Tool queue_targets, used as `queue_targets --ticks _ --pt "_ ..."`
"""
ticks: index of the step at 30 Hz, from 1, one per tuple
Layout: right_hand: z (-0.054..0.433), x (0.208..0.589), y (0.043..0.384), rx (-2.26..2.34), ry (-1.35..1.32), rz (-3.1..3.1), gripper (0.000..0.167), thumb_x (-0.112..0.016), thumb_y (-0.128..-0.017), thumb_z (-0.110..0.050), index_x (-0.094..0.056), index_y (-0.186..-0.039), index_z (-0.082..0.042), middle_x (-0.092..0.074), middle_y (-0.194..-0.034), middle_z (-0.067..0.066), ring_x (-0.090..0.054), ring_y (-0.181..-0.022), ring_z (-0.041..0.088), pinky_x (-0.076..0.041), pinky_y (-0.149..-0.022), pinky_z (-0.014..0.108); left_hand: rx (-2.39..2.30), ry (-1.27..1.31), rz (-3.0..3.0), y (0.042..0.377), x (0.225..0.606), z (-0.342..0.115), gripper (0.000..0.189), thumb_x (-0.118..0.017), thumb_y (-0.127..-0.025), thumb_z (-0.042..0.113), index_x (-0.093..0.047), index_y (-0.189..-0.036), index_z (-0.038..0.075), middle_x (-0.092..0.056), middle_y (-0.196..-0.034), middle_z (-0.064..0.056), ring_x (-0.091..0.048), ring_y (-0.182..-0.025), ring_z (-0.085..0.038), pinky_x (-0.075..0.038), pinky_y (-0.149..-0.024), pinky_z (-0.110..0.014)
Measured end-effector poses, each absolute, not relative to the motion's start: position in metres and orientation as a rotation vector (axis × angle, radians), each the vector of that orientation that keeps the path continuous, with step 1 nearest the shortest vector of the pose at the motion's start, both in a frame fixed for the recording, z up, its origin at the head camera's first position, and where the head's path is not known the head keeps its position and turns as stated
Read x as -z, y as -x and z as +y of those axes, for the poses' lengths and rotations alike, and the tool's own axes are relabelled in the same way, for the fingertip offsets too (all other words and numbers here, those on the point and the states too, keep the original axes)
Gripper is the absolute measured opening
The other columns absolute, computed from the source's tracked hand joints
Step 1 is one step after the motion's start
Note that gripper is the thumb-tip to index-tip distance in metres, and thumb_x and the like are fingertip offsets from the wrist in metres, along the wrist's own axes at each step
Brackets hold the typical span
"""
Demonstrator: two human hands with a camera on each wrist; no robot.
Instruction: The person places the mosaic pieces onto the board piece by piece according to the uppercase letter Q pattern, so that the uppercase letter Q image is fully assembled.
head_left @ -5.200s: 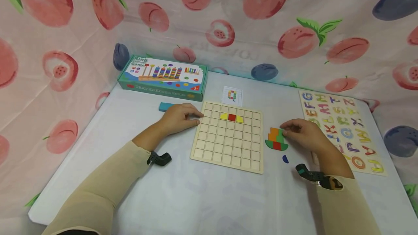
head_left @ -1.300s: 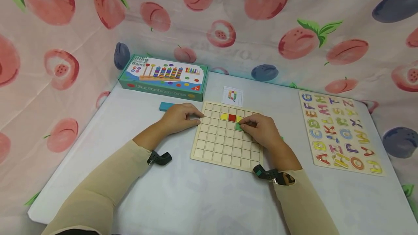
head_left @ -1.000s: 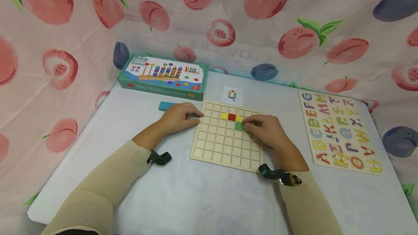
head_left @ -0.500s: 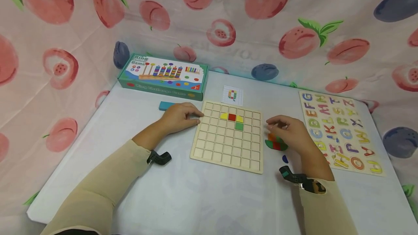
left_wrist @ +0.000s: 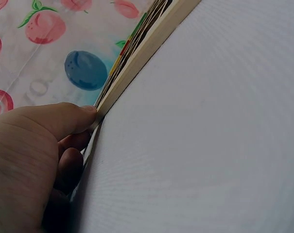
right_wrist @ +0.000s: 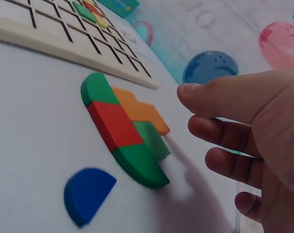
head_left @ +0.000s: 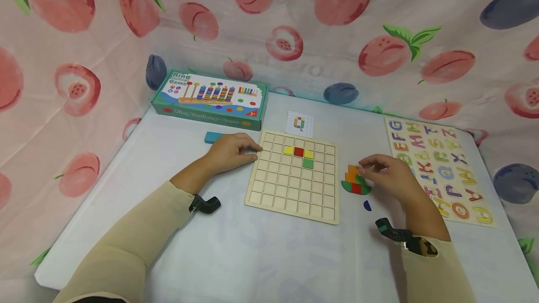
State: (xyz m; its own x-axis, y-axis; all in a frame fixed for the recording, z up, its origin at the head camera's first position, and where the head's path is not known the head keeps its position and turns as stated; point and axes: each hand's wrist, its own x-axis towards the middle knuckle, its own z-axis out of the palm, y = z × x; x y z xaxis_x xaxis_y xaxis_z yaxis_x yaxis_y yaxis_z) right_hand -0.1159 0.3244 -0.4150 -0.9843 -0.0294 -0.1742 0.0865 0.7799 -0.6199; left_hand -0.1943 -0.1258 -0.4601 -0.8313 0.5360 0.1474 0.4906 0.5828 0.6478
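My left hand (head_left: 233,153) lies at the left edge of a wooden grid board (head_left: 290,186), and the left wrist view shows the thumb (left_wrist: 83,114) touching its rim. In the upper grid, a red square (head_left: 299,152) sits between two yellow rounded-corner pieces, with a green square (head_left: 308,163) below the right one. My right hand (head_left: 389,174), fingers loosely bent and nothing between them, hovers over a cluster right of the board. Orange pieces (right_wrist: 142,111), a green square (right_wrist: 154,138), a red square (right_wrist: 115,124) and two green rounded pieces lie together. A blue half-round piece (right_wrist: 88,194) lies apart.
Behind the board lies a card (head_left: 299,123) printed with a coloured letter-like pattern. A green Ring Challenge Game box (head_left: 210,99) stands at back left, with a teal block (head_left: 214,137) before it. The alphabet board (head_left: 456,172) lies at far right.
My right hand took a green square from the cluster, set it in the grid under the right yellow piece, let go and came back over the cluster. The left hand stayed put.
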Motion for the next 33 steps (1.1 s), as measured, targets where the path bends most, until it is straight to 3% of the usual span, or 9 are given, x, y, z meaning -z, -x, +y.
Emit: queue_targets --ticks 17,33 --pt "0.334 0.436 0.113 0.823 -0.010 2.866 0.028 -0.082 -0.096 -0.033 -0.077 -0.112 -0.010 -0.072 -0.097 0.007 -0.057 -0.093 0.029 -0.047 -0.080 0.040 -1.077 -0.884 2.748 0.193 0.460 -0.126 0.022 -0.083 -0.096 0.026 -0.084 -0.117 0.022 -0.075 -0.114 0.008 -0.056 -0.074 -0.012 -0.046 -0.067 -0.032" --pt "0.339 0.430 0.113 0.786 0.076 2.839 0.011 -0.076 -0.101 -0.014 -0.075 -0.111 -0.010 -0.071 -0.101 0.007 -0.059 -0.095 0.029 -0.049 -0.087 0.043 -1.086 -0.891 2.744 0.193 0.459 -0.125 0.022 -0.083 -0.096 0.025 -0.084 -0.117 0.021 -0.075 -0.115 0.008 -0.056 -0.073 -0.011 -0.046 -0.066 -0.032"
